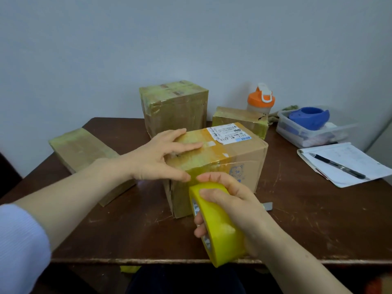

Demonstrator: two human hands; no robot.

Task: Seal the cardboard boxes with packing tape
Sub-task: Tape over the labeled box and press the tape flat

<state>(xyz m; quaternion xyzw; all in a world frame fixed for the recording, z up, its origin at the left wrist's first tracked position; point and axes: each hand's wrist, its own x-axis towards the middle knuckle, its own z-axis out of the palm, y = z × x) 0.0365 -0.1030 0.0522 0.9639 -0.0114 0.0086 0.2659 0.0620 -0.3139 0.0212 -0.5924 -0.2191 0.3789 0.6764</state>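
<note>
The right hand (230,205) is clamped around a roll of yellow packing tape (218,224), fingers threaded through its core, thumb over the outer band, holding it against the near face of the central cardboard box (239,164). The left hand (161,158) lies spread flat, fingers apart, on that box's taped top, its thumb reaching down to the near upper edge beside the right fingertips. This box sits mid-desk with a shipping label (228,132) on top. A flat taped box (82,151) lies to the left, a tall taped box (174,107) and a small one (239,122) behind. On the dark desk (318,219) to the right are an orange-lidded bottle (259,100), a clear plastic tub (314,128) and a pen (337,165) on paper
</note>
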